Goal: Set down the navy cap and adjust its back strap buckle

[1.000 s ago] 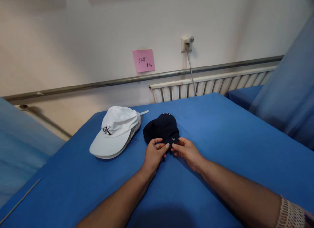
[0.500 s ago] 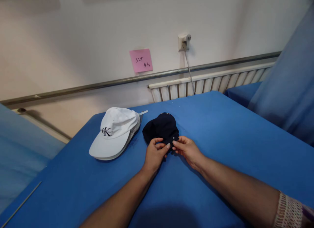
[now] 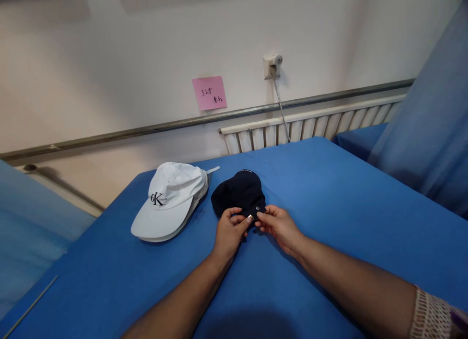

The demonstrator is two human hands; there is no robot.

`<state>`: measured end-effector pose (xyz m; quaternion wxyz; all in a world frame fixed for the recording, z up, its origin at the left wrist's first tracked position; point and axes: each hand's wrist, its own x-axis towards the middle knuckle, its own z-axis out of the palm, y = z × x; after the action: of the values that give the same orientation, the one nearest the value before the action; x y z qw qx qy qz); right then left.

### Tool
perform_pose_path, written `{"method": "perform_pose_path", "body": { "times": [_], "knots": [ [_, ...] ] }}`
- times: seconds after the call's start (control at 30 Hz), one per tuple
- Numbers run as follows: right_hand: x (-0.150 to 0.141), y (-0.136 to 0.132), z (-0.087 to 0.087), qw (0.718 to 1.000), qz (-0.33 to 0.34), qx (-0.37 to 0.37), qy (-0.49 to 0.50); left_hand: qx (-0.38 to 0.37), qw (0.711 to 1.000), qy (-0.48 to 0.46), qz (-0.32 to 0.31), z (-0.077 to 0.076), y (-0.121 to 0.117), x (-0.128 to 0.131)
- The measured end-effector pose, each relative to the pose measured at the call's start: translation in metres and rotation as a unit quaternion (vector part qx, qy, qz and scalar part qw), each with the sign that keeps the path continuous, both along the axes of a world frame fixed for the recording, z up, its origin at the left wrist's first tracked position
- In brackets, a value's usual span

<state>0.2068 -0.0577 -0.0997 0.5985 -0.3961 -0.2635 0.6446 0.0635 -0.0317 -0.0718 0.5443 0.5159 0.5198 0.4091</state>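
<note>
A dark navy cap lies folded on the blue cloth-covered table, near its middle. My left hand pinches the cap's near edge, fingers curled over the fabric. My right hand pinches the same edge just to the right, beside a small pale round logo. The two hands almost touch. A white cap with a black "CK" mark sits to the left of the dark one, resting on what looks like another white cap beneath it.
Behind the table runs a white wall with a metal rail, a white radiator, a socket with a plugged cable and a pink sticky note. Blue fabric surfaces stand at the far right and far left.
Both hands stay pinched on the dark cap's near edge, with only slight finger movement. The view has shifted a little.
</note>
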Motion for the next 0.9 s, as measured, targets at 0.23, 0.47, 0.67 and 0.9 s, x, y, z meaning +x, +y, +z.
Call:
{"method": "perform_pose_path", "body": {
  "times": [0.23, 0.47, 0.67, 0.9],
  "knots": [
    [-0.003, 0.0, 0.005, 0.999, -0.034, 0.013, -0.025, 0.057, 0.998, 0.009, 0.016, 0.001, -0.001, 0.001],
    [0.006, 0.005, 0.006, 0.991, -0.074, -0.064, 0.087, 0.058, 0.998, 0.012, -0.038, -0.001, -0.002, -0.001],
    [0.014, 0.01, 0.005, 0.991, -0.106, -0.041, 0.064, 0.353, 0.891, 0.28, -0.05, 0.005, -0.006, -0.013],
    [0.007, 0.004, 0.01, 0.996, -0.094, -0.003, 0.014, 0.555, 0.691, 0.45, -0.11, 0.018, -0.012, -0.008]
  ]
}}
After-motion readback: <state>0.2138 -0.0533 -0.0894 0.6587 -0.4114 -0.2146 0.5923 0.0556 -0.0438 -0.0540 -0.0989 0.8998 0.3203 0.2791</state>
